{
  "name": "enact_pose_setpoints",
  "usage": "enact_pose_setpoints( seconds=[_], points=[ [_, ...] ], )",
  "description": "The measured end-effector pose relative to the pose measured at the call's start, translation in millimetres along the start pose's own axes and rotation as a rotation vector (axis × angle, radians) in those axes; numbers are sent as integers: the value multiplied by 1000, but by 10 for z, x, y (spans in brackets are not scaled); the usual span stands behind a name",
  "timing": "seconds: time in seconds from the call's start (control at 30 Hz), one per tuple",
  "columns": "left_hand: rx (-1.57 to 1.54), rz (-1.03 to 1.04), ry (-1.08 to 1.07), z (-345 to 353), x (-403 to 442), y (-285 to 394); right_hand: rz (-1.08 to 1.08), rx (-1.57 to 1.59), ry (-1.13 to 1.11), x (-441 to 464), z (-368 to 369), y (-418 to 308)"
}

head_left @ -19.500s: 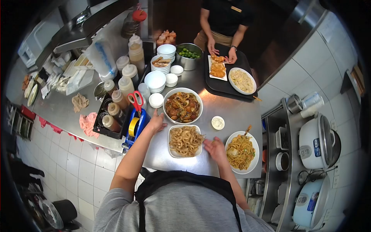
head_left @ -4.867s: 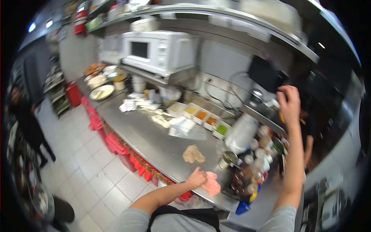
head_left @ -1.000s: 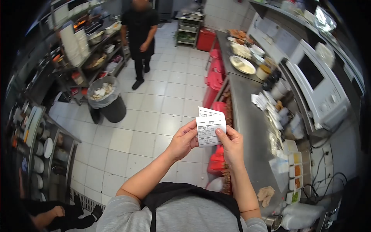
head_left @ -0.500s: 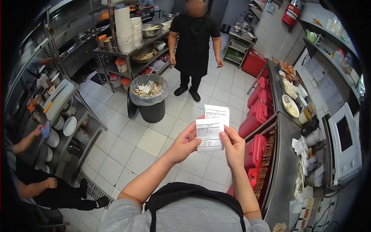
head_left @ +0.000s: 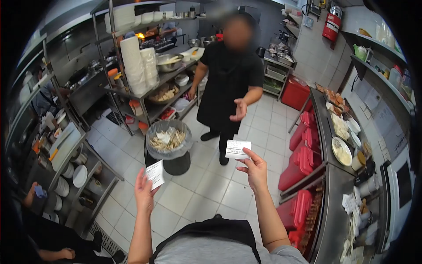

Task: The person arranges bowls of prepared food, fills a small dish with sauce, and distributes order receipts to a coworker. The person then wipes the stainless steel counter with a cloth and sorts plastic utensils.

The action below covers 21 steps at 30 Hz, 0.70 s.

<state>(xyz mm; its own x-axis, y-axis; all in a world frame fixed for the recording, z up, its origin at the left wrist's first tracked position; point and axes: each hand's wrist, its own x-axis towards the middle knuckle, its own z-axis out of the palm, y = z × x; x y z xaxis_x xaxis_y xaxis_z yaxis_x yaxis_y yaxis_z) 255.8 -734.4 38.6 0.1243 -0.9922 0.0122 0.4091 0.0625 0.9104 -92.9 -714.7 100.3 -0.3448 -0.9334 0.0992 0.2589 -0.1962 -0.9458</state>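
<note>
My left hand [head_left: 144,189] pinches a printed paper slip [head_left: 154,174], tilted, out over the floor left of centre. Between the thumb and fingers of my right hand [head_left: 255,169] is a second order slip [head_left: 238,149], held out towards a person in black [head_left: 231,83]. That person's open hand [head_left: 239,110] is just above and beyond this slip, apart from it. Print shows on both slips but is too small to read.
A lined bin [head_left: 169,152] with food scraps stands ahead on the left. Shelving [head_left: 162,81] with containers rises behind it. Red lidded bins [head_left: 301,165] sit under the right-hand counter [head_left: 325,132]. Another person's hand [head_left: 31,193] is at far left.
My hands have moved apart, each with one slip: the left went left and down, the right stays near the middle. The person in black has come closer and raised a hand.
</note>
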Motion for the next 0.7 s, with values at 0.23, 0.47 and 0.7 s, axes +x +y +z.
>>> enact_pose_setpoints(
  seconds=[0.23, 0.47, 0.7],
  points=[
    [23, 118, 366, -132, 514, 106, 45, -15, -31, 1233, -192, 301],
    [113, 255, 503, -191, 1100, 380, 89, -2, 19, 1805, -333, 781],
    [232, 421, 605, -1016, 2317, 1185, 123, -95, 114, 2171, -234, 993]
  ],
)
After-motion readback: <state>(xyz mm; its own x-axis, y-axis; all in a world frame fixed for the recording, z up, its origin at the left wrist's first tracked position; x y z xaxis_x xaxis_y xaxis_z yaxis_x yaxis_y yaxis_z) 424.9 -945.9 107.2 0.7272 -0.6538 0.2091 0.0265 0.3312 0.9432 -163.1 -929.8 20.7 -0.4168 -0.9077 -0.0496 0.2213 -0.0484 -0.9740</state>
